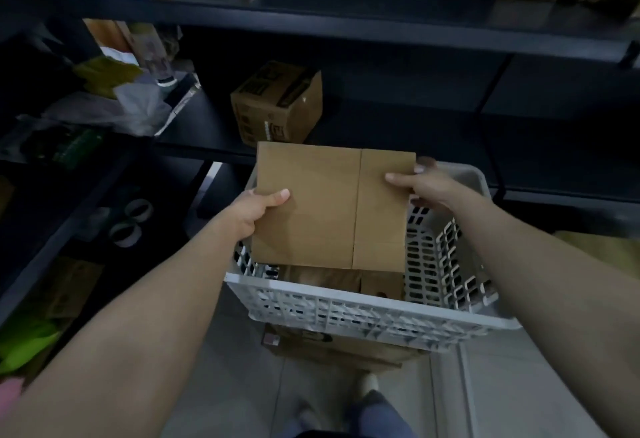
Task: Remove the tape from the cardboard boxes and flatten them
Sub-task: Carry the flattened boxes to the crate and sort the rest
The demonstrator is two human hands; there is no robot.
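The left hand (258, 207) pinches the flattened box's (332, 205) left edge, thumb on its face; the right hand (420, 183) grips its right edge. The plain brown box stands upright in the white basket (363, 302). Beyond, a printed box (277, 102) sits on the shelf (398, 133).

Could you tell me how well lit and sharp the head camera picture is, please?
Head view: dim, with the shelves nearly black; the flat cardboard at the basket is sharpest; the box behind it looks soft; the wide-angle lens bows the shelf edges.
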